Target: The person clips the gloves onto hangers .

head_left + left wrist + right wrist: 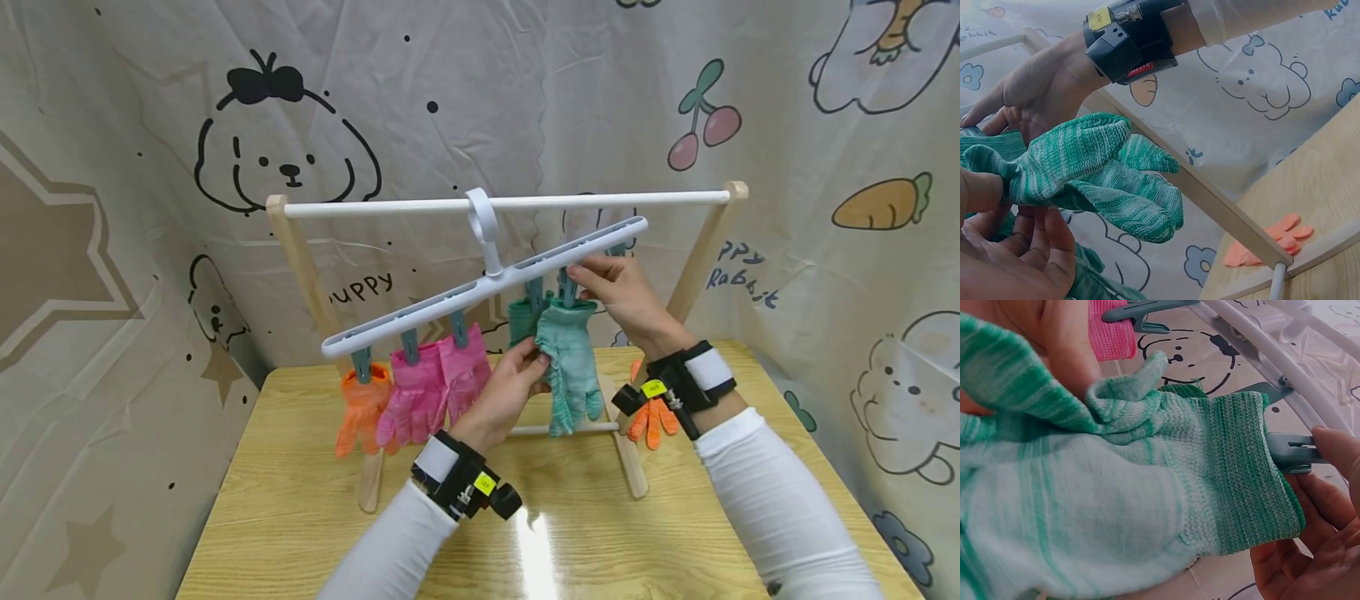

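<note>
A white clip hanger (450, 302) hangs tilted, its left end lower. My right hand (626, 300) pinches a grey-green clip (1291, 449) whose jaws sit at the cuff of a green knitted glove (573, 367). My left hand (506, 392) holds that same glove by its side, thumb and fingers at the knit (1054, 169). Partly behind it, a second green glove (522, 323) hangs from the neighbouring clip (534, 294). Farther left on the hanger are two pink gloves (416, 392) and an orange glove (363, 408), all clipped at their cuffs.
The hanger's hook loops over the white rod (615, 200) of a wooden-legged rack (303, 267) standing on the wooden table (300, 533). Another orange glove (654, 421) lies by the rack's right foot, partly behind my right wrist. A printed curtain (480, 100) surrounds the table.
</note>
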Demonstrator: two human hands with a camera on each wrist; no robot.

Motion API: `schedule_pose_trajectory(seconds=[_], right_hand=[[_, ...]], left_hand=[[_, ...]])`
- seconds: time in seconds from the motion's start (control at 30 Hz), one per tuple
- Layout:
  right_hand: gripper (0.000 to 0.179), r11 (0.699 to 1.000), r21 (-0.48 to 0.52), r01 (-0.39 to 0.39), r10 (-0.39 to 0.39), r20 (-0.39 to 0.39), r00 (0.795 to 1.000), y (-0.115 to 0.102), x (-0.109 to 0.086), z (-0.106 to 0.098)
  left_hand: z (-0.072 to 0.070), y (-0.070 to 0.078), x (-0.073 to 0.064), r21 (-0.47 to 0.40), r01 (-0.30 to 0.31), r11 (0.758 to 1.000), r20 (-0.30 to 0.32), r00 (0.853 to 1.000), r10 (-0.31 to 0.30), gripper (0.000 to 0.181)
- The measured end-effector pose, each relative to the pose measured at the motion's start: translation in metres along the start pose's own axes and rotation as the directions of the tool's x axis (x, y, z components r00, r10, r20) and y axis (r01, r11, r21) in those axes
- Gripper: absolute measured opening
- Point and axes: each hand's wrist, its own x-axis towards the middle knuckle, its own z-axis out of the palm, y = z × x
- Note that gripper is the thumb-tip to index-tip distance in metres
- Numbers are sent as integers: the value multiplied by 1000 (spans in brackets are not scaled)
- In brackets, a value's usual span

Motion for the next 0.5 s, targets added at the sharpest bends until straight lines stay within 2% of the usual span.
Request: schedule_pose_trajectory(seconds=[0.3, 0.5], right_hand=[[35, 999, -51, -2, 2, 2, 1000, 5, -1, 3], [36, 995, -96, 9, -9, 0, 1000, 5, -2, 5]], left_hand=[[-1, 0, 1, -6, -9, 1000, 14, 1000, 9, 40], [-3, 0, 0, 6, 3, 1000, 13, 1000, -3, 40]])
